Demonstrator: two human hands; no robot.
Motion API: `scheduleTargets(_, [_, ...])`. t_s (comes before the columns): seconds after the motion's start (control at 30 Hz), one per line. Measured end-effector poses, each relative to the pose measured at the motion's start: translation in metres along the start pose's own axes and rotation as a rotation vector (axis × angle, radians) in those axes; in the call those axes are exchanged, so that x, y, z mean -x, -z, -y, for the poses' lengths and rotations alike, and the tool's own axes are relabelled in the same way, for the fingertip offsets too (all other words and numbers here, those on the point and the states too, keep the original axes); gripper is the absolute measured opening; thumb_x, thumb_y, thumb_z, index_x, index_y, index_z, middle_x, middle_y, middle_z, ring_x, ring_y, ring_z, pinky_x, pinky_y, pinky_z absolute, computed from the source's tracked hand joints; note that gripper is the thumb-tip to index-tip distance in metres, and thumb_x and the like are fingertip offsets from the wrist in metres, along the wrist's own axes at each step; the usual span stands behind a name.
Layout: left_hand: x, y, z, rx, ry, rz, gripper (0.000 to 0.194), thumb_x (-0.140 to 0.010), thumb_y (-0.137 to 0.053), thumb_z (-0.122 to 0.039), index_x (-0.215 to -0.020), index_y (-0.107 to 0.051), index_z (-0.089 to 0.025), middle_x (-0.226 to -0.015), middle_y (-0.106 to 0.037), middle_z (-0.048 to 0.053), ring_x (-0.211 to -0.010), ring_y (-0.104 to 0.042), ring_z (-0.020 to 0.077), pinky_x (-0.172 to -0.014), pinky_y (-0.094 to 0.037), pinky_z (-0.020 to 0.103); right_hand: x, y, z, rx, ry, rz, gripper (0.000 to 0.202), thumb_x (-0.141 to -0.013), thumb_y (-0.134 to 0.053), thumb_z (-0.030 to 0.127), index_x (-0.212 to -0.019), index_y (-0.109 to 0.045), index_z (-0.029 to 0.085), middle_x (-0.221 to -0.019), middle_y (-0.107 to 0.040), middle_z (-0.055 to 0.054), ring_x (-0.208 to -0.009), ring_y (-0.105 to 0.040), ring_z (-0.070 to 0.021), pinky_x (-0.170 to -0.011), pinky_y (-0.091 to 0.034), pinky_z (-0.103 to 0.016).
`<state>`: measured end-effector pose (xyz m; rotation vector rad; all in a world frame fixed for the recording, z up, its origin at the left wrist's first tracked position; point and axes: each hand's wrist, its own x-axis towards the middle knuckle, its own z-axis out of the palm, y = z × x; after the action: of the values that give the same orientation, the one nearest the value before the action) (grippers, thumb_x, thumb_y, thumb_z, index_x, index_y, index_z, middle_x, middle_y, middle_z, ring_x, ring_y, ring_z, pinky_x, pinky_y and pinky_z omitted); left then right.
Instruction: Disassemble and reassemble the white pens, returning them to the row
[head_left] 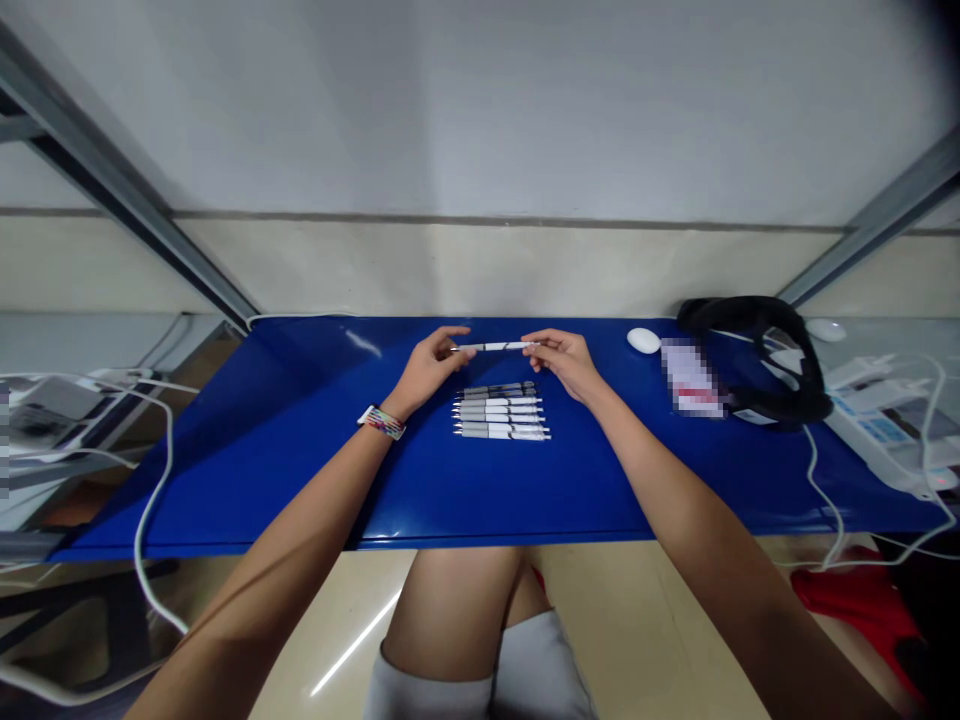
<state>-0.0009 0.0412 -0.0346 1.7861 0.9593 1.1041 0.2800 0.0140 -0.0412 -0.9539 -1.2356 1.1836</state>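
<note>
1. Blocky pixels mask a flat item (688, 380), right of frame.
2. The left hand (433, 366) and right hand (568, 363) partly cover the ends of the white pen (501, 347), mid-frame.
3. It spans between them, thumb and fingers pinching each end; other pens (499, 410) lie just below.

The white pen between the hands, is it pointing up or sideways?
Sideways: the white pen runs across the view, its tip by the left hand, its other end in the right hand.

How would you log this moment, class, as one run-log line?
left hand: on white pen, left end | right hand: on its right end | other pens: lying side by side on blue table
</note>
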Motion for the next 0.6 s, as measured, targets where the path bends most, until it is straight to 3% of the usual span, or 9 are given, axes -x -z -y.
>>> scheduleTargets(0.07, [-0.0002, -0.0002, 0.0005, -0.035, -0.032, 0.008, 0.035, -0.091, -0.081, -0.049, -0.112, -0.079, -0.021, -0.077, -0.071, 0.001, -0.068, -0.061, 0.0160, -0.068, -0.046, 0.029, 0.0001, -0.0009, 0.0006, -0.013, 0.006, -0.002, 0.026, -0.076, -0.091, 0.034, -0.098, -0.085, 0.021, -0.082, -0.078, -0.005, -0.068, -0.065, -0.0152, -0.063, -0.053, -0.031])
scheduleTargets(0.1, [-0.0002, -0.0004, 0.0004, -0.061, -0.040, 0.004, 0.032, -0.096, -0.075, -0.051, -0.102, -0.080, -0.020, -0.078, -0.072, 0.003, -0.069, -0.062, 0.0163, -0.070, -0.047, 0.030, 0.0002, -0.0014, 0.0010, -0.016, 0.004, -0.002, 0.026, -0.076, -0.091, 0.033, -0.098, -0.085, 0.020, -0.082, -0.077, -0.005, -0.068, -0.065, -0.0151, -0.063, -0.053, -0.031])
scheduleTargets(0.17, [-0.0001, -0.0008, -0.0005, -0.093, -0.043, -0.010, 0.048, -0.106, -0.057, -0.056, -0.085, -0.080, -0.019, -0.080, -0.073, 0.006, -0.072, -0.063, 0.0173, -0.074, -0.049, 0.032, 0.0003, -0.0020, 0.0017, -0.015, -0.005, -0.011, 0.027, -0.075, -0.091, 0.034, -0.097, -0.085, 0.020, -0.081, -0.077, -0.005, -0.068, -0.065, -0.0150, -0.063, -0.052, -0.031])
scheduleTargets(0.2, [0.0001, -0.0009, -0.0011, -0.094, -0.044, -0.019, 0.050, -0.106, -0.055, -0.057, -0.087, -0.080, -0.019, -0.082, -0.074, 0.007, -0.073, -0.064, 0.0174, -0.074, -0.049, 0.032, 0.0003, -0.0022, 0.0020, -0.013, -0.010, -0.017, 0.027, -0.075, -0.092, 0.034, -0.097, -0.085, 0.020, -0.081, -0.077, -0.005, -0.068, -0.065, -0.0150, -0.063, -0.052, -0.031])
scheduleTargets(0.27, [0.0004, -0.0009, -0.0022, -0.065, -0.047, -0.023, 0.037, -0.099, -0.070, -0.055, -0.104, -0.082, -0.020, -0.084, -0.074, 0.005, -0.071, -0.063, 0.0168, -0.070, -0.047, 0.031, 0.0001, -0.0021, 0.0023, -0.010, -0.018, -0.036, 0.028, -0.074, -0.092, 0.034, -0.097, -0.085, 0.020, -0.080, -0.076, -0.004, -0.068, -0.064, -0.0150, -0.062, -0.052, -0.031])
scheduleTargets(0.33, [0.0006, -0.0004, -0.0027, -0.035, -0.049, -0.019, 0.037, -0.091, -0.082, -0.051, -0.112, -0.080, -0.021, -0.084, -0.074, 0.003, -0.070, -0.062, 0.0162, -0.068, -0.046, 0.030, -0.0001, -0.0016, 0.0023, -0.012, -0.021, -0.044, 0.028, -0.073, -0.092, 0.034, -0.096, -0.085, 0.020, -0.080, -0.076, -0.004, -0.068, -0.064, -0.0150, -0.062, -0.052, -0.031])
scheduleTargets(0.4, [0.0005, 0.0005, -0.0024, -0.034, -0.025, -0.025, 0.038, -0.097, -0.072, -0.055, -0.095, -0.081, -0.018, -0.078, -0.073, 0.005, -0.069, -0.062, 0.0165, -0.069, -0.046, 0.031, -0.0004, -0.0013, 0.0022, -0.023, -0.020, -0.043, 0.028, -0.073, -0.092, 0.034, -0.096, -0.085, 0.020, -0.080, -0.076, -0.004, -0.068, -0.065, -0.0150, -0.062, -0.052, -0.031])
scheduleTargets(0.47, [-0.0002, 0.0013, -0.0012, -0.036, 0.014, -0.024, 0.052, -0.105, -0.058, -0.059, -0.084, -0.080, -0.017, -0.072, -0.071, 0.006, -0.068, -0.062, 0.0170, -0.070, -0.047, 0.032, -0.0006, -0.0013, 0.0023, -0.035, -0.019, -0.044, 0.027, -0.072, -0.092, 0.033, -0.095, -0.085, 0.020, -0.080, -0.077, -0.004, -0.067, -0.065, -0.0149, -0.062, -0.052, -0.031])
scheduleTargets(0.6, [-0.0026, 0.0031, 0.0038, 0.042, 0.030, 0.003, 0.038, -0.091, -0.081, -0.047, -0.117, -0.075, -0.019, -0.071, -0.069, 0.000, -0.067, -0.064, 0.0168, -0.067, -0.046, 0.030, -0.0006, -0.0019, 0.0028, -0.037, -0.029, -0.060, 0.027, -0.071, -0.092, 0.033, -0.094, -0.084, 0.020, -0.080, -0.076, -0.004, -0.067, -0.064, -0.0150, -0.062, -0.051, -0.031])
